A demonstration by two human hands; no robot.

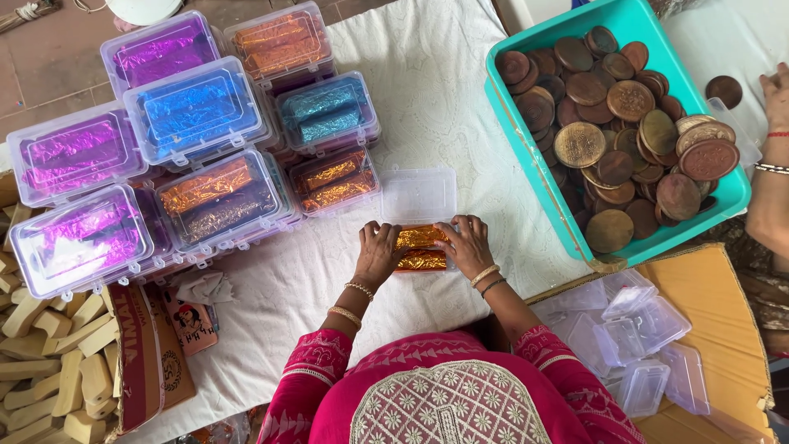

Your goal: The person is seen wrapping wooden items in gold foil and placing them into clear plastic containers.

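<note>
Item: clear plastic box [421, 238] with orange foil-wrapped pieces [420, 248], on the white cloth [427, 90].
Your left hand [376, 253] and right hand [465, 244] pressed its two ends, lid hinged open behind; your fingers hid the corners. Teal tub [526, 156] of brown discs [625, 99] lay right, partly cut off.

**Pink sleeves, pale embroidery, bangles on both wrists**

Here's the person from above: a deep pink garment with fine lighter patterning running down both sleeves, and a rounded panel of cream embroidery in a lattice design across the middle. On the left hand [376, 253] side, two beaded gold-coloured bangles sit on the forearm. On the right hand [465, 243] side, one gold-coloured bangle and a thin dark one beside it.
</note>
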